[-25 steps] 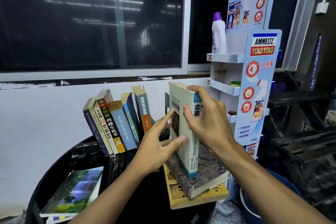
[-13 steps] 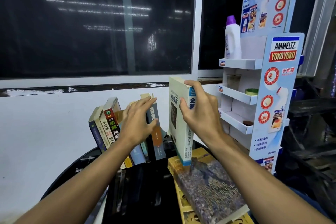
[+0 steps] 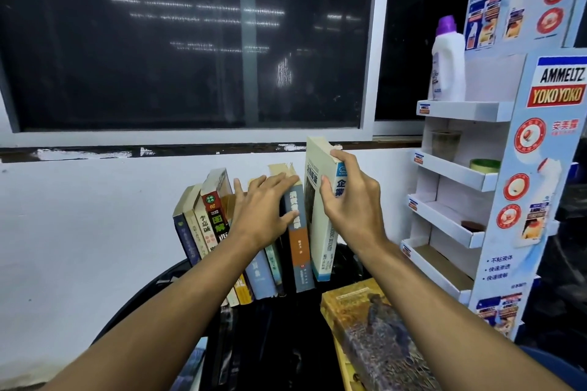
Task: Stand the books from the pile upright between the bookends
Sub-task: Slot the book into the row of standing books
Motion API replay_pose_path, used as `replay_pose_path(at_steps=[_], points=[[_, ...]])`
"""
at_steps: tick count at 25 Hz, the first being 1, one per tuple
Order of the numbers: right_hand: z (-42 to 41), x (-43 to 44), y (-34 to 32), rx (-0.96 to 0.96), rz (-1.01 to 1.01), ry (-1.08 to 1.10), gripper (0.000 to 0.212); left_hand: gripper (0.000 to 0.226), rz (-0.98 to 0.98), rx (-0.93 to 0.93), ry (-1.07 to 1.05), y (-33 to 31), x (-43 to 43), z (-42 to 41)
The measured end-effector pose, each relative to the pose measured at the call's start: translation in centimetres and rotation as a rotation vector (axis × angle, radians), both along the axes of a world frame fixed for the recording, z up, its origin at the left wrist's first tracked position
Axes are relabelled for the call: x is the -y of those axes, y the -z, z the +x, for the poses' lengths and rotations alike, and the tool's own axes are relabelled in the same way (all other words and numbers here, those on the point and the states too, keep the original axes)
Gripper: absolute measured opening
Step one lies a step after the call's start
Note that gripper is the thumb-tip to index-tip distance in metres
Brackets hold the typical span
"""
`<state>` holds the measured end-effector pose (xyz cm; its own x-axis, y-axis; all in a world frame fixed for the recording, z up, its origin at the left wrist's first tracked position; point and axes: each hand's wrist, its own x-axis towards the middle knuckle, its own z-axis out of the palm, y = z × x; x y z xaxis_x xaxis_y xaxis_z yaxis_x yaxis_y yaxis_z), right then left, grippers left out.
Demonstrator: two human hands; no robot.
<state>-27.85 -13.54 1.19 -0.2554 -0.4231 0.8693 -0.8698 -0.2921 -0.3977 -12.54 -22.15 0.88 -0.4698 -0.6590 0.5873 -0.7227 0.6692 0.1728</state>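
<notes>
A row of several books (image 3: pixel 209 225) leans leftward on the black round table (image 3: pixel 152 298) against the white wall. My right hand (image 3: pixel 349 203) grips a thick white book (image 3: pixel 317 216) by its spine near the top and holds it upright at the row's right end, touching the grey-and-orange book (image 3: pixel 298 251). With straight fingers my left hand (image 3: pixel 263 206) presses flat on the row's spines, its fingertips on that grey-and-orange book. The pile (image 3: pixel 374 336) lies flat at the lower right, a mottled brown book on a yellow one. No bookend shows.
A white cardboard display stand (image 3: pixel 476 200) with shelves rises close to the right of the books, bearing a white bottle (image 3: pixel 448 63) with a purple cap. A dark window spans the wall above. Another book's corner (image 3: pixel 190 368) shows at the bottom left.
My right hand has carried the white book off the pile and brought it against the row's right end. My left hand has moved from that book to the row's spines.
</notes>
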Motion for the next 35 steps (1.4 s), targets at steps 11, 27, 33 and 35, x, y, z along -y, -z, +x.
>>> replay_pose_path(at_steps=[11, 27, 33, 35], points=[[-0.9, 4.7, 3.2, -0.052, -0.020, -0.018, 0.046, 0.072, 0.074, -0.104, 0.091, 0.4, 1.2, 0.6], [-1.6, 5.5, 5.3, 0.049, 0.094, -0.060, 0.045, 0.071, 0.106, -0.155, 0.156, 0.8, 1.6, 0.5], [-2.1, 3.2, 3.6, 0.128, 0.423, -0.329, 0.061, 0.070, 0.092, -0.136, 0.166, 0.5, 1.2, 0.6], [-2.6, 2.5, 3.0, 0.122, 0.577, -0.448, 0.074, 0.070, 0.094, -0.126, 0.169, 0.4, 1.1, 0.6]])
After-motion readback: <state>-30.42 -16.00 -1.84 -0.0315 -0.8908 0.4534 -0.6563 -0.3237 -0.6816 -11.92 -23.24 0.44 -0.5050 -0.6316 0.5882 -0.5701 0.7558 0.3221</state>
